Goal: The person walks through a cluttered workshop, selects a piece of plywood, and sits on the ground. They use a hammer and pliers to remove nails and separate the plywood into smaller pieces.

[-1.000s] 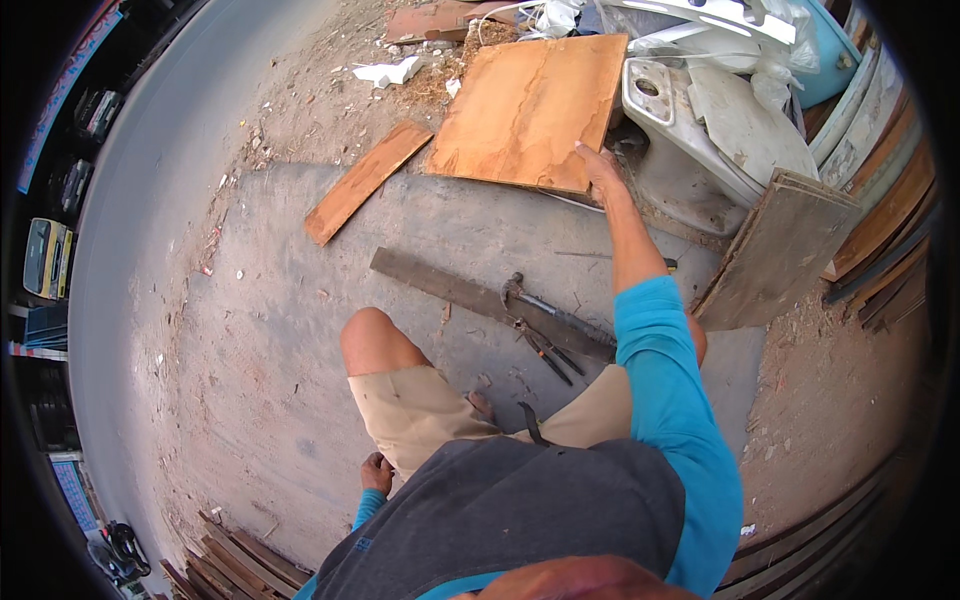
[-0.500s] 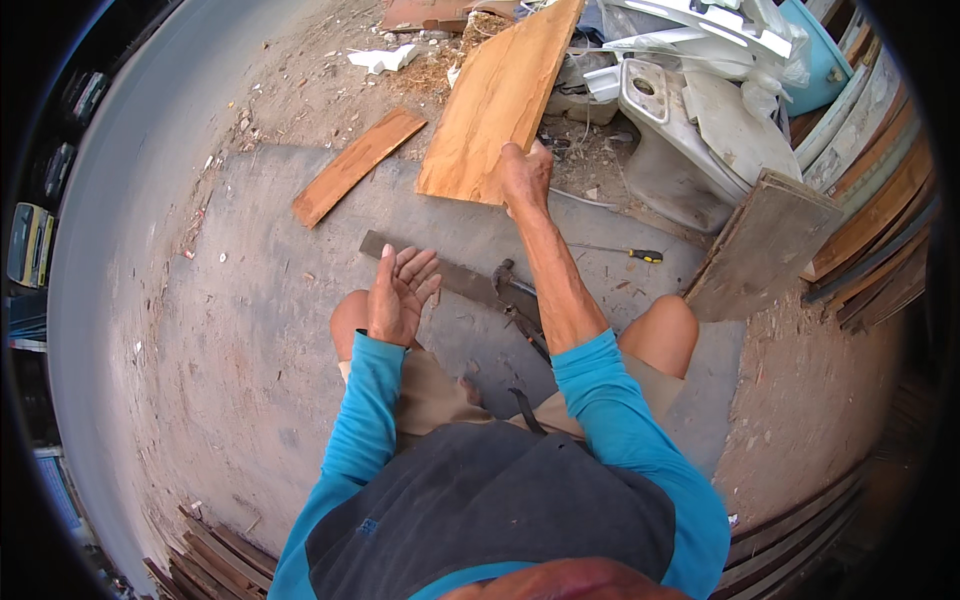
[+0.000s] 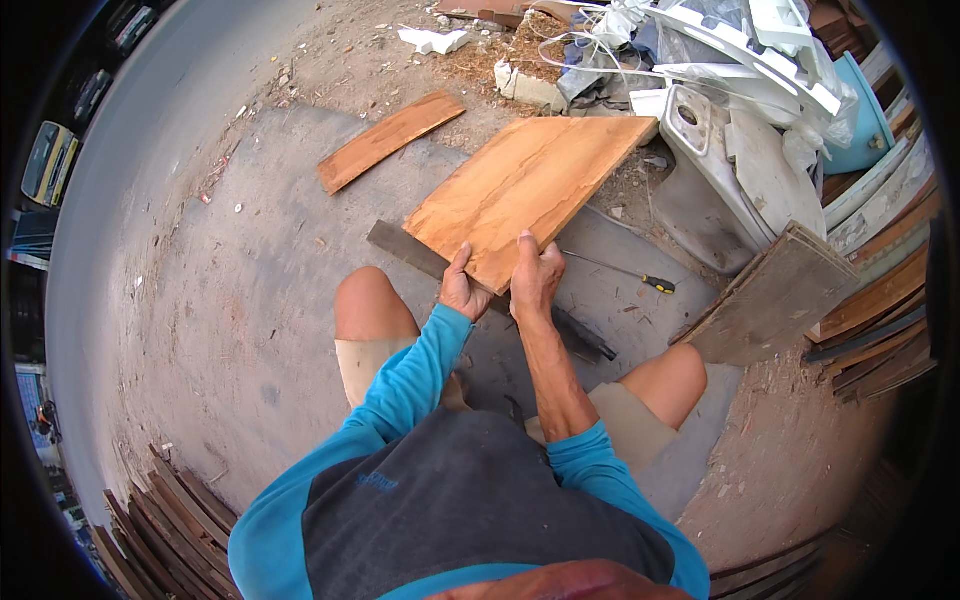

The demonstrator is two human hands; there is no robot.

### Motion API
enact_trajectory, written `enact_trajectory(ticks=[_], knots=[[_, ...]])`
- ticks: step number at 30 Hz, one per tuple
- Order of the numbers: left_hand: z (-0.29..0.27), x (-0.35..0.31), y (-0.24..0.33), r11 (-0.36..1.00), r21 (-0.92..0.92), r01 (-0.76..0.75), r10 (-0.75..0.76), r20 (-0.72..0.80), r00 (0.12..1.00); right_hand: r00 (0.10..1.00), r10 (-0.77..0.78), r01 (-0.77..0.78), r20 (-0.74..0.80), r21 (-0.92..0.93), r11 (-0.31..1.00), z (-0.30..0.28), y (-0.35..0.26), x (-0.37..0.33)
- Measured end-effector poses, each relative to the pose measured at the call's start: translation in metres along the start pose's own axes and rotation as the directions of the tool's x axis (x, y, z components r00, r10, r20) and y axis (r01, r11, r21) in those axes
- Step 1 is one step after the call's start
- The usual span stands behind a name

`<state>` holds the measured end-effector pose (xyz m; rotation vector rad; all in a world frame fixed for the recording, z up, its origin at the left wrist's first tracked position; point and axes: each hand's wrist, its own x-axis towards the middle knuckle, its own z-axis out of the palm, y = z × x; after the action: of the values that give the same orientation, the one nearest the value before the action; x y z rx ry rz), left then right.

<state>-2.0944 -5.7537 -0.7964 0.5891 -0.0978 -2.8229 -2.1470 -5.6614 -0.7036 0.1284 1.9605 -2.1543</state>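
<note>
A grey, dusty slab (image 3: 230,350) beside a road forms the work place, with a heap of scrap (image 3: 740,60) and a blue bucket (image 3: 860,125) beyond its far right side. A square orange-brown wooden board (image 3: 530,195) is held above the slab, in front of the body, between the bent knees. The left hand (image 3: 463,293) pinches its near edge and the right hand (image 3: 536,278) its right edge close to the same corner, each thumb on the upper face; the other fingers are partly hidden beneath. Gripping both sides of that corner probably steadies the broad panel, since nearly all of it reaches forward, beyond the hands. A dark plank (image 3: 400,247) lies partly hidden under it, a narrow orange plank (image 3: 390,140) lies apart to the left, and a screwdriver (image 3: 655,284) rests to the right, seemingly placed within easy reach
</note>
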Motion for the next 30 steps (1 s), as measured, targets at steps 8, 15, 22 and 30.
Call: enact_trajectory(ticks=[8,15,22,30], knots=[[0.029,0.007,0.015,0.88,0.455,-0.134,0.194,-0.087,0.977,0.825,0.39,-0.462,0.41,0.089,0.883,-0.078,0.018,0.018],[0.068,-0.074,0.036,0.652,0.729,-0.208,0.365,-0.061,0.929,0.783,0.597,-0.545,0.175,0.654,0.524,-0.128,0.092,0.027],[0.11,-0.163,0.088,0.508,0.844,-0.17,0.459,-0.098,0.883,0.828,0.491,-0.548,0.271,0.583,0.6,-0.085,0.076,-0.018],[0.141,-0.241,0.102,0.447,0.856,-0.261,0.632,-0.096,0.769,0.798,0.417,-0.568,0.436,0.311,0.762,-0.047,0.083,-0.07]])
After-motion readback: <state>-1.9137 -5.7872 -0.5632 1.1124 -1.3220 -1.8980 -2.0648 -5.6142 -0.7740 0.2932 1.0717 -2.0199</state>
